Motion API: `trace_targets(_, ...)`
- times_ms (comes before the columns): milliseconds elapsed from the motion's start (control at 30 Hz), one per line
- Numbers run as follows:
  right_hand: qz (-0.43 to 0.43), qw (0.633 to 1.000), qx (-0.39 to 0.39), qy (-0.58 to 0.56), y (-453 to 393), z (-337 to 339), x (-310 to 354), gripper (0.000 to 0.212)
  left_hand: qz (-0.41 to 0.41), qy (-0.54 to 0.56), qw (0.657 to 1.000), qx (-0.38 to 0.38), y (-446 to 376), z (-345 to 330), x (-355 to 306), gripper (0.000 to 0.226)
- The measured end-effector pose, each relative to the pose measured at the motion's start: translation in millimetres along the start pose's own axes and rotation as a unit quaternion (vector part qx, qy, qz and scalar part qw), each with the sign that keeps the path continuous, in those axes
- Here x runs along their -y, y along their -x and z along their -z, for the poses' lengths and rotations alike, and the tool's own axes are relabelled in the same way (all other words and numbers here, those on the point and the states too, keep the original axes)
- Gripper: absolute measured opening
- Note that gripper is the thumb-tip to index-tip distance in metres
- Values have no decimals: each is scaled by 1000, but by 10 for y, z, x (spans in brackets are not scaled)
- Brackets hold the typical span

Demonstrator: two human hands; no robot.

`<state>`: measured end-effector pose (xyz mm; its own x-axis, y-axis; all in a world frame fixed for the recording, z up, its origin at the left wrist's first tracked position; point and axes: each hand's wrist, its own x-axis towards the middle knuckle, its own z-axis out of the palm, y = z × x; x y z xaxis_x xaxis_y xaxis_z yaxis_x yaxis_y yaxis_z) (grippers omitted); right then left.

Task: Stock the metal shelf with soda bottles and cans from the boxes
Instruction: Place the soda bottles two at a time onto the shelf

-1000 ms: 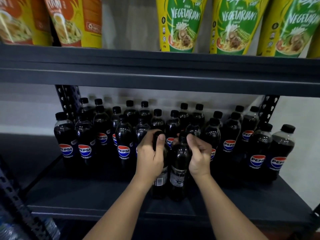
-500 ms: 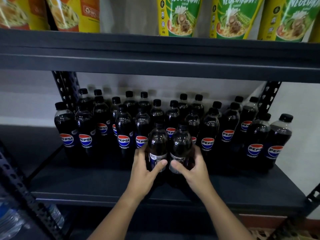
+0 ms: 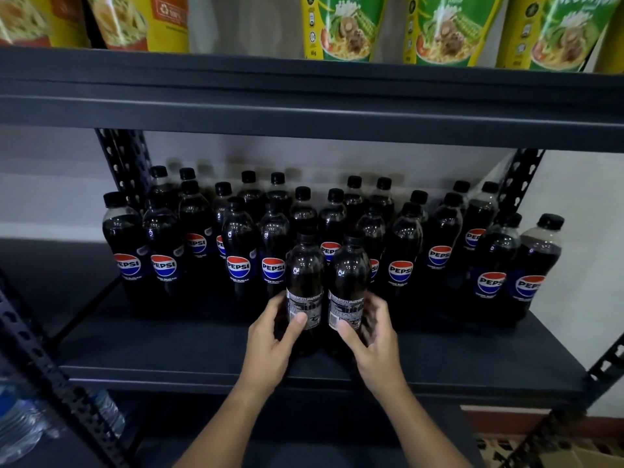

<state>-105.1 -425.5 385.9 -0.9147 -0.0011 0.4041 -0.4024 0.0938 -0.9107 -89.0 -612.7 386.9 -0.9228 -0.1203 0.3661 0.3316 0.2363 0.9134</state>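
Gripping two upright bottles [image 3: 305, 292], labels backward, hands [image 3: 270, 342]

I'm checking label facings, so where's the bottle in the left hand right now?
In the head view, the bottle stands at the shelf front, centre, ahead of the stocked rows, touching the right hand's bottle on its right.

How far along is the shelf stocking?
Done: rows of Pepsi bottles already stand on the metal shelf. In hand: the left hand and right hand each grip one front bottle, barcode sides facing out. Left: bare shelf front; no cans visible.
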Motion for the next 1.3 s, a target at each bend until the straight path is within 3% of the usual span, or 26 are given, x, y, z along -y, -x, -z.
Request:
trace_targets(100,6,1000,-14,23,21,-12,-28,65,11,-15,1000,-18,-11,-1,3,66)
trace_targets(267,19,994,-75,75,53,-24,-61,62,2,-7,996,-87,2,-20,-2,50)
trace_targets(433,41,991,-56,118,74,-11,-89,56,-11,-1,998,-63,31,11,-11,44)
trace_targets(567,39,989,-19,142,84,-18,-109,71,2,-16,999,-30,14,-3,-11,56)
trace_targets(700,14,991,-26,128,58,-26,-78,80,15,-32,998,-58,-16,-19,5,67)
trace_targets(833,-6,991,-46,126,50,-37,-100,75,18,-22,995,-92,-22,-15,25,59)
trace_targets(1033,9,992,-17,127,78,-10,-96,66,6,4,998,-56,3,3,-31,39)
trace_targets(1200,0,992,-11,122,62,-17,-49,81,17,-7,999,-35,-1,7,-42,57)
trace_targets(1300,-5,990,-23,136,45,-40,-51,89,14,-43,996,-76,-15,-5,-13,62)
